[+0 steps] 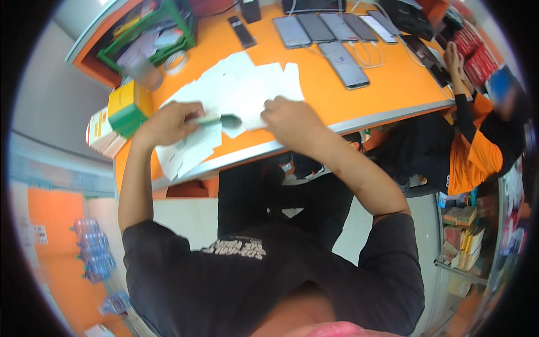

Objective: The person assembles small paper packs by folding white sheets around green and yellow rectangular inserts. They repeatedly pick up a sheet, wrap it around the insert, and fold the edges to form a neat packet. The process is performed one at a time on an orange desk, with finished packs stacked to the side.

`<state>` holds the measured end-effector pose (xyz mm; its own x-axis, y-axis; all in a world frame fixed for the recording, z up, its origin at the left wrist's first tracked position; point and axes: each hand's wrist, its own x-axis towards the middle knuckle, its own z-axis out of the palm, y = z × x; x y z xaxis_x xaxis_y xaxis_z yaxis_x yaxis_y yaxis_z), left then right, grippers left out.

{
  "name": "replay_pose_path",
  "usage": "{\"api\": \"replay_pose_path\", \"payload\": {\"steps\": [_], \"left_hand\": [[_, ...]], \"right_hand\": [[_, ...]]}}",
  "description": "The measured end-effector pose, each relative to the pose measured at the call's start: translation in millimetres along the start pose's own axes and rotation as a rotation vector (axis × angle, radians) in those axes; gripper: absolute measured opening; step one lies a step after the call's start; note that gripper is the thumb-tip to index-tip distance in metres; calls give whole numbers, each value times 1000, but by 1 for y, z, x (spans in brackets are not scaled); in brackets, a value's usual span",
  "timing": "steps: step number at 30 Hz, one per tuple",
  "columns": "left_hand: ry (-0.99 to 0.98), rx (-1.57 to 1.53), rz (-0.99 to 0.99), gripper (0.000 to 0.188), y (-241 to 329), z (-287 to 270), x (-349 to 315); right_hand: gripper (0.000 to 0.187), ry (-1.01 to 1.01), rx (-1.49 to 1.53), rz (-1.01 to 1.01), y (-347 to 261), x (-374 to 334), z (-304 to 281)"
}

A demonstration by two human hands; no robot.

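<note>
White paper sheets (241,84) lie overlapped and spread along the table's front edge. My left hand (173,122) is closed around one end of a narrow pale-green thing (216,120) with a dark rounded end. Motion blurs it, so its kind is unclear. It is held over the sheets, pointing right. At the right side of the sheets my right hand (293,122) is closed, its thumb and fingers pinched at the paper's edge. Its fingertips are partly hidden, but they seem to hold a sheet.
Several phones (343,65) with white cables lie at the back right of the orange table (281,126). A green-and-yellow box (130,106), a tape roll (176,62) and a green tray (147,48) stand left. At right sits another person in an orange-and-black shirt (477,163).
</note>
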<state>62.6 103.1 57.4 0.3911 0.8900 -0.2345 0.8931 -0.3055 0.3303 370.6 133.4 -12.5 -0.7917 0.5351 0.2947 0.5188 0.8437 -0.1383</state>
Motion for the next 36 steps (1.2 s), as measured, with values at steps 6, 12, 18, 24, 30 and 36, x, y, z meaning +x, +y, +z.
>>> {"api": "replay_pose_path", "payload": {"steps": [6, 12, 18, 24, 30, 36], "left_hand": [[99, 79, 129, 45, 54, -17, 35], [28, 162, 286, 45, 77, 27, 78], [114, 155, 284, 28, 82, 36, 75], [126, 127, 273, 21, 88, 39, 71], [140, 204, 234, 20, 89, 40, 69], [228, 294, 270, 18, 95, 52, 63]], "right_hand": [[9, 5, -41, -3, 0, 10, 6], [8, 72, 116, 129, 4, 7, 11], [15, -27, 191, 198, 6, 9, 6], [57, 153, 1278, 435, 60, 11, -28], [34, 1683, 1621, 129, 96, -46, -69], [27, 1696, 185, 14, 12, -113, -90]]}}
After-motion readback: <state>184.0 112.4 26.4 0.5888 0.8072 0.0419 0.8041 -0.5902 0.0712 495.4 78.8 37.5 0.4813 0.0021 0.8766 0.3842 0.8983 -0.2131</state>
